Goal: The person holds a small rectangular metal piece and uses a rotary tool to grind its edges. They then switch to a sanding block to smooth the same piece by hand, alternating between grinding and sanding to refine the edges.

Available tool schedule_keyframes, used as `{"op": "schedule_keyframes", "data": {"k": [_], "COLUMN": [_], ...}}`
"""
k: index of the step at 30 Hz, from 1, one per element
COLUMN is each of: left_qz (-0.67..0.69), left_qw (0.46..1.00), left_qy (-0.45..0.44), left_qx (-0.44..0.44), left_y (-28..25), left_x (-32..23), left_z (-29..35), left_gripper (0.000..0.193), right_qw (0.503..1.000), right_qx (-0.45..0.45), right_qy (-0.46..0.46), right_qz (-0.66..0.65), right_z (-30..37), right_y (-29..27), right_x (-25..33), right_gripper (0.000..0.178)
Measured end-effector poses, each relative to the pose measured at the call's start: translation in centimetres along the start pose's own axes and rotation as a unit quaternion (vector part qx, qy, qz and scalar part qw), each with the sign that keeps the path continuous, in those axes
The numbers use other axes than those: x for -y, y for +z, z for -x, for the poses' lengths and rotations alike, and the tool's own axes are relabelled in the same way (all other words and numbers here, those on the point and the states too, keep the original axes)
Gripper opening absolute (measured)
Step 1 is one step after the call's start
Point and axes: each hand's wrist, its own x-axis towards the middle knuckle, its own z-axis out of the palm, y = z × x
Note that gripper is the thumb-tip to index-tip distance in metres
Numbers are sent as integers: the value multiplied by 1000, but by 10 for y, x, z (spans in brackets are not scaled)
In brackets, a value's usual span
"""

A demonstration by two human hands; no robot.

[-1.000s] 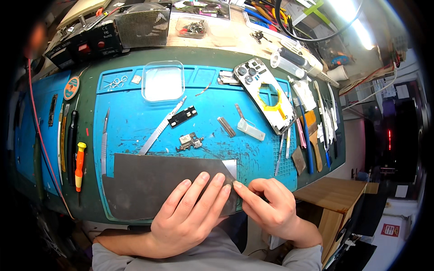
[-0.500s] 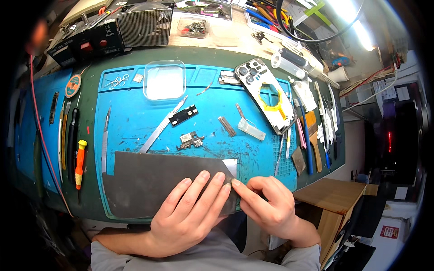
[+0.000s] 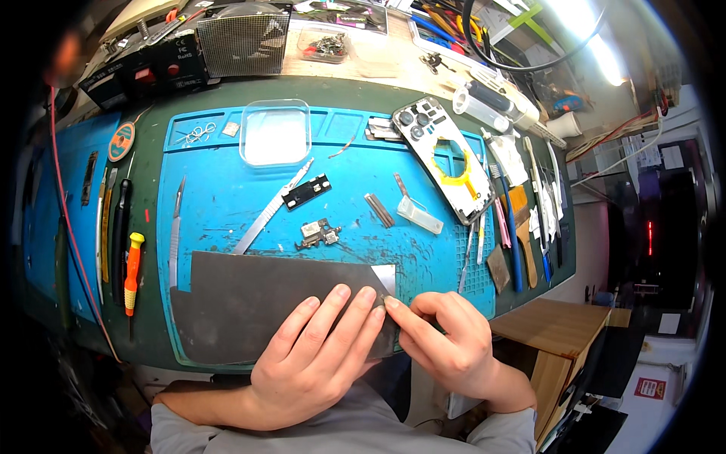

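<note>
A dark grey, thin sheet (image 3: 249, 306) lies on the blue work mat (image 3: 219, 216) along its near edge. Its far right corner shows a bright silvery triangle (image 3: 386, 277). My left hand (image 3: 321, 352) rests on the right part of the sheet, fingers stretched out and flat. Beside it, the fingertips of my right hand (image 3: 448, 340) press together at the sheet's right edge, just below the silvery corner. Whether anything small is also between those fingertips is hidden. Beyond the sheet lie a small metal part (image 3: 319, 233), a black plate (image 3: 307, 192) and metal tweezers (image 3: 266, 218).
A stripped phone frame (image 3: 446, 163) lies at the mat's far right, and a clear plastic box (image 3: 275, 135) at the far side. An orange-yellow screwdriver (image 3: 133, 274) is on the left. Brushes (image 3: 522, 204) and other tools line the right. A mesh-fronted device (image 3: 242, 45) stands behind.
Hardly anything differs. The fingertips of my right hand have moved very slightly up and left along the sheet's edge; my left hand stays in place.
</note>
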Motion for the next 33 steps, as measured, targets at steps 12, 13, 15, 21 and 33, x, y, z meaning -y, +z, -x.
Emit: {"op": "schedule_keyframes", "data": {"k": [12, 13, 15, 21, 33], "left_qz": [-10, -6, 3, -5, 5], "left_qw": [1000, 1000, 1000, 1000, 1000], "left_qy": [11, 10, 6, 7, -3], "left_qx": [4, 3, 1, 1, -1], "left_y": [-1, 0, 1, 1, 0], "left_x": [2, 2, 1, 1, 0], "left_z": [0, 0, 1, 2, 0], "left_gripper": [47, 47, 47, 48, 47], "right_qw": [1000, 1000, 1000, 1000, 1000], "right_qx": [-8, -7, -4, -9, -12], "right_qy": [-4, 0, 5, -2, -1], "right_qz": [1, 2, 4, -3, 1], "right_z": [-2, 1, 8, 6, -5], "right_y": [1, 1, 0, 2, 1], "right_x": [-2, -1, -1, -2, -2], "right_gripper": [49, 50, 51, 52, 50]}}
